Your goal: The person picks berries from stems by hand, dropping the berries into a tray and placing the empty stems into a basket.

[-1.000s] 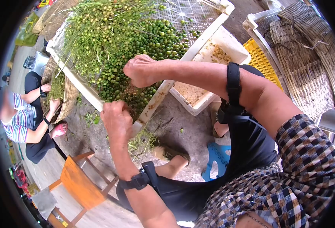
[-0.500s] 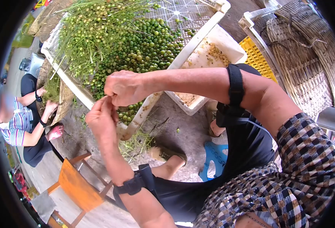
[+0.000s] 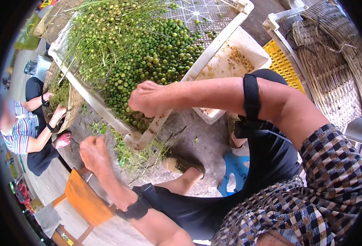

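A white plastic crate (image 3: pixel 76 88) holds loose round green fruits (image 3: pixel 160 57) and a heap of thin green stems with small fruits (image 3: pixel 103 37) on its far left side. My right hand (image 3: pixel 147 98) is over the crate's near corner, fingers curled down; what they hold, if anything, is hidden. Outside the crate, to the lower left, my left hand (image 3: pixel 94 152) is closed above the floor. I cannot make out anything in its fingers. Stripped green stems (image 3: pixel 138 153) lie on the ground below the crate corner, between my left hand and my foot.
A white tub (image 3: pixel 230 61) with yellowish bits stands right of the crate, beside a yellow basket (image 3: pixel 281 61) and woven mats (image 3: pixel 324 61). A blue stool (image 3: pixel 234 172) is near my legs. Another person (image 3: pixel 31 127) sits left, near an orange wooden chair (image 3: pixel 84 197).
My hands were together at the crate's near corner and have separated. The left moved down and left, out of the crate; the right shifted slightly right and down.
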Tool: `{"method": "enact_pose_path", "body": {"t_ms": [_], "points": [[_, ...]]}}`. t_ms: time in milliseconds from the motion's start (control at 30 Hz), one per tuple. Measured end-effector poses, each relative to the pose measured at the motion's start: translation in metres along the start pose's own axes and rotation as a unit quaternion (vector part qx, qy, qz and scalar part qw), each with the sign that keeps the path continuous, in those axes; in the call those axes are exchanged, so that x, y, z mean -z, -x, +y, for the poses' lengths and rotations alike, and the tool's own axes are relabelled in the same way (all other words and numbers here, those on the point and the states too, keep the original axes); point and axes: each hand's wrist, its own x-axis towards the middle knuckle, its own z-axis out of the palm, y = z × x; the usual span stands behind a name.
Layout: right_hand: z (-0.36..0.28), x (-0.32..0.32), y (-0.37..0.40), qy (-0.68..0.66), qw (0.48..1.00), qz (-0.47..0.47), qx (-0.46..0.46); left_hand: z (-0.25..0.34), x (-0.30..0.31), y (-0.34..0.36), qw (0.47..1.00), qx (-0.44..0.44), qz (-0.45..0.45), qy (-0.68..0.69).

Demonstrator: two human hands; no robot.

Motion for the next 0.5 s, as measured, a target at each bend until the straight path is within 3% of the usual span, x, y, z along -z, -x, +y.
{"method": "enact_pose_path", "body": {"t_ms": [133, 267, 300, 333, 400, 500], "points": [[0.012, 0.006, -0.005, -0.042, 0.999, 0.005, -0.021, 0.005, -0.011, -0.006, 0.94, -0.049, -0.029, 0.337], [0.008, 0.001, -0.001, -0.011, 0.998, 0.049, 0.034, 0.014, -0.015, -0.001, 0.953, -0.067, -0.015, 0.296], [-0.008, 0.023, 0.015, -0.017, 1.0, 0.004, 0.007, 0.019, -0.011, 0.001, 0.971, -0.071, -0.001, 0.229], [-0.008, 0.01, 0.014, -0.013, 1.0, 0.02, 0.006, 0.023, -0.009, 0.0, 0.984, -0.076, 0.016, 0.16], [-0.005, -0.008, 0.007, 0.053, 0.995, 0.058, 0.064, 0.022, -0.011, -0.001, 0.98, -0.098, 0.023, 0.17], [-0.001, -0.015, 0.003, 0.058, 0.995, 0.06, 0.053, 0.029, -0.016, 0.001, 0.966, -0.116, 0.008, 0.233]]}}
